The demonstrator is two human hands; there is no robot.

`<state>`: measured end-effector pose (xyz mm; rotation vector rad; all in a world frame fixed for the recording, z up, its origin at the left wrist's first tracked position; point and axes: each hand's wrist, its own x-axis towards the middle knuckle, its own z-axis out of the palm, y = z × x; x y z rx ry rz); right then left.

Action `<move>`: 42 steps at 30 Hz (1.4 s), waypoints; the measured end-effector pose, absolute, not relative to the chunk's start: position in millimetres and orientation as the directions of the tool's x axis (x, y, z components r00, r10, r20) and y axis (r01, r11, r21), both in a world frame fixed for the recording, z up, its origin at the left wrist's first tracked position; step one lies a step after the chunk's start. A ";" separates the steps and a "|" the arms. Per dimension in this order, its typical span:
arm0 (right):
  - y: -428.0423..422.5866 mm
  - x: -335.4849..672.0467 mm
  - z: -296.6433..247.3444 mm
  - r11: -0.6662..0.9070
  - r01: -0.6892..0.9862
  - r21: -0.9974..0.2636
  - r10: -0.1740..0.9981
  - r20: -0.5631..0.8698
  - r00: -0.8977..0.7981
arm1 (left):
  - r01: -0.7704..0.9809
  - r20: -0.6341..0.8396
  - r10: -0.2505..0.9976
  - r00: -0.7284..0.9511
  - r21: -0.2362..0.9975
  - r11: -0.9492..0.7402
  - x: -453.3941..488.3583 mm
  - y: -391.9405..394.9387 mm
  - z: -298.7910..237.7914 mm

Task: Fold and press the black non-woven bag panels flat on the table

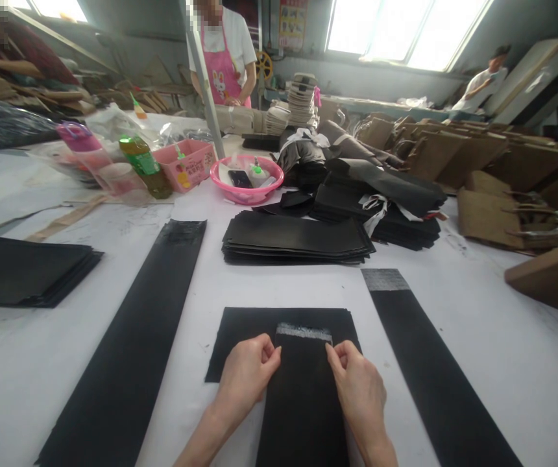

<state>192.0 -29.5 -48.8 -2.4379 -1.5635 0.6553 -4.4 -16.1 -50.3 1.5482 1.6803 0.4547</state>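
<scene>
A long black strip (303,402) with a whitish, glue-like band across its far end runs toward me. My left hand (247,370) pinches its left edge just below that band, and my right hand (359,383) pinches the right edge at the same height. Beneath the strip's far end lies a black rectangular sheet (244,324), partly covered by the strip and my hands. Another long black strip (133,344) rests to the left. On the right, a further black strip (439,370) has a greyish band on its far end.
Stacked black sheets (293,237) lie beyond my hands, with another stack (21,269) at far left. A pink basin (247,194) holding a phone stands behind, near a green-labelled bottle (145,165). Brown paper bags (483,162) crowd the right. Other people work in the background.
</scene>
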 end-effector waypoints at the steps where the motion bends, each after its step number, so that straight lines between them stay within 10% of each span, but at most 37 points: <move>1: -29.4 191.9 -49.2 -0.433 0.822 -0.369 0.897 -0.266 0.353 | 0.668 -0.306 0.950 0.058 0.719 0.191 -4.3 -16.0 -50.8; 42: -31.8 193.9 -54.8 -0.429 0.817 -0.386 0.902 -0.232 0.364 | 0.697 -0.298 0.953 0.044 0.693 0.185 -3.3 -16.6 -51.9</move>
